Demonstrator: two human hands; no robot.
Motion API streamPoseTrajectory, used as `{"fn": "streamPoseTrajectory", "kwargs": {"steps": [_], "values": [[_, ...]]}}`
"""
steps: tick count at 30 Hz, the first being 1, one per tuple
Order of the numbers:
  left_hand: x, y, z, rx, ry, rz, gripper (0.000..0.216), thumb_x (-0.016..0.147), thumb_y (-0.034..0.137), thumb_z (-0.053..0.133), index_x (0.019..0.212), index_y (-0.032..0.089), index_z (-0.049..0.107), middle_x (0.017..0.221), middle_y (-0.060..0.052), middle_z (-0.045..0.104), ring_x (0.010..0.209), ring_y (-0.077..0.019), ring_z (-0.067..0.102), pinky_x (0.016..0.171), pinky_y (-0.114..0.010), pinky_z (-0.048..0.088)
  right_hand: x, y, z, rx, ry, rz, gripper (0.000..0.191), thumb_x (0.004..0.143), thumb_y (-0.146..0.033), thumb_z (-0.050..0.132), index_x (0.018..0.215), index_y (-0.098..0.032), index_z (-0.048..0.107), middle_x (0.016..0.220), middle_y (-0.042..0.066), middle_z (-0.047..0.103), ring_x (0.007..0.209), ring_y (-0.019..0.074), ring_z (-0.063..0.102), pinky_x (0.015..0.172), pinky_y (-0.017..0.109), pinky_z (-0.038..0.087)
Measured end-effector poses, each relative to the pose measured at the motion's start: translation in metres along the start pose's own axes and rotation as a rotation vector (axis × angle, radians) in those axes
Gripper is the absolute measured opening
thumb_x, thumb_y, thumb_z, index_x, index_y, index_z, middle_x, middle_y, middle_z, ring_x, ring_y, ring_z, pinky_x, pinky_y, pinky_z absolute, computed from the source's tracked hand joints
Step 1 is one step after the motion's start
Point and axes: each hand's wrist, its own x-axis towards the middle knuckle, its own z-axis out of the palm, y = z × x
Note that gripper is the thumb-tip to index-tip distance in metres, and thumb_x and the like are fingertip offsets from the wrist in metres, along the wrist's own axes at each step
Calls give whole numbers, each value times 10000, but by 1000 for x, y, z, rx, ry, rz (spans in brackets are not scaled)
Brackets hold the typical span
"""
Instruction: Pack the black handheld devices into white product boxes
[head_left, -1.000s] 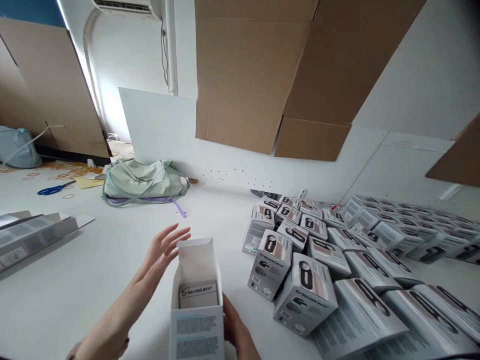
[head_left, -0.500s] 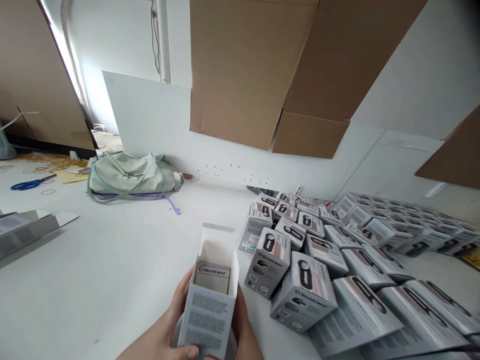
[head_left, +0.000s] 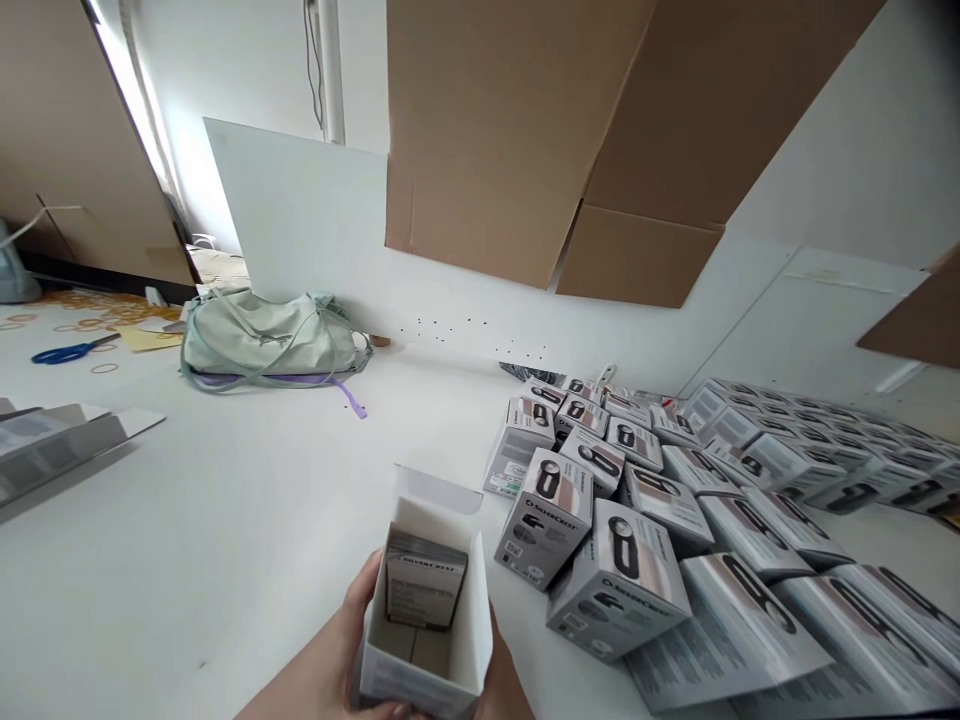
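Between my two hands is a small white carton [head_left: 427,680] with its top open and one flap standing up at the far side. Inside it, against the far wall, stands a booklet [head_left: 424,590] printed with SilverCrest; the nearer part of the carton shows its bare bottom. My left hand [head_left: 349,620] wraps the carton's left side, the thumb at the near face. My right hand [head_left: 499,665] grips the right side, its fingers mostly hidden behind the carton wall. Close by on the right stand closed SilverCrest boxes [head_left: 619,580].
Further right are more rows of boxes [head_left: 840,440]. A pale green bag [head_left: 270,340] lies at the back left, with blue scissors [head_left: 71,352] and rubber bands [head_left: 105,318] beyond it. Flat cartons [head_left: 60,445] rest at the left edge. Cardboard sheets [head_left: 517,130] cover the wall.
The carton has tipped so that its open top faces me more, showing the inside and bottom. Both hands keep their hold. The view has shifted slightly.
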Motion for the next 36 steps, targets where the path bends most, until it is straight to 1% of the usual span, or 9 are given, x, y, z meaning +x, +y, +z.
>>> {"fn": "streamPoseTrajectory", "kwargs": {"steps": [3, 5, 9, 11, 15, 18, 23, 27, 36], "values": [[1, 4, 0, 38, 6, 21, 1059, 795, 397, 718, 1537, 410, -38, 1560, -62, 378, 1371, -390, 422, 1115, -510, 401, -1, 1, 0, -13, 0, 26, 1044, 600, -206, 769, 1516, -223, 269, 1447, 143, 508, 1355, 393, 448, 1148, 549, 294], [2, 3, 0, 57, 12, 27, 1071, 790, 404, 723, 1533, 416, -49, 1570, -61, 360, 1371, -392, 421, 1111, -507, 409, -2, -1, 0, 17, -7, 50, 1038, 605, -240, 778, 1512, -206, 275, 1448, 149, 503, 1360, 390, 440, 1154, 550, 278], [1, 0, -1, 50, 9, 16, 1068, 770, 417, 745, 1543, 391, 8, 1579, -84, 338, 1368, -410, 420, 1095, -511, 427, -2, -8, 3, 41, 29, 71, 1025, 598, -283, 779, 1501, -184, 306, 1427, 148, 519, 1354, 370, 450, 1162, 519, 279], [1, 0, -1, 16, 14, 3, 1051, 763, 451, 749, 1547, 375, 53, 1582, -92, 332, 1378, -417, 403, 1103, -521, 416, -2, -12, 5, 61, 51, 81, 1023, 599, -291, 775, 1502, -183, 307, 1405, 150, 534, 1331, 364, 477, 1146, 507, 317], [2, 4, -2, -82, 37, -14, 1056, 739, 612, 710, 1557, 333, 105, 1610, -80, 270, 1458, -415, 243, 1193, -541, 263, -1, -22, 8, 229, 35, 163, 1096, 584, -322, 806, 1519, -218, 244, 1327, 147, 601, 1174, 347, 612, 988, 478, 497], [4, 7, -2, -111, 42, -26, 1074, 721, 674, 684, 1562, 314, 121, 1625, -67, 234, 1484, -405, 158, 1224, -522, 178, 1, -28, 10, 308, 25, 166, 1124, 537, -276, 820, 1509, -224, 256, 1287, 136, 636, 1137, 337, 631, 952, 460, 519], [6, 7, -1, -136, 14, -47, 1073, 729, 690, 663, 1559, 353, 72, 1644, -34, 172, 1481, -400, 177, 1221, -506, 207, 3, -29, 10, 311, 47, 173, 1110, 519, -192, 769, 1505, -218, 260, 1285, 128, 636, 1167, 334, 609, 952, 448, 517], [5, 7, -1, -147, 3, -57, 1079, 735, 700, 649, 1560, 348, 48, 1648, -45, 152, 1474, -410, 195, 1216, -521, 209, 4, -30, 10, 291, 52, 169, 1103, 501, -133, 711, 1503, -213, 257, 1277, 119, 638, 1177, 328, 600, 963, 431, 510], [6, 9, -2, -153, 5, -60, 1090, 732, 703, 650, 1562, 340, 43, 1647, -50, 155, 1481, -401, 175, 1213, -515, 222, 3, -31, 11, 280, 45, 169, 1082, 525, -149, 689, 1509, -222, 246, 1292, 108, 630, 1187, 324, 596, 960, 429, 518]]}}
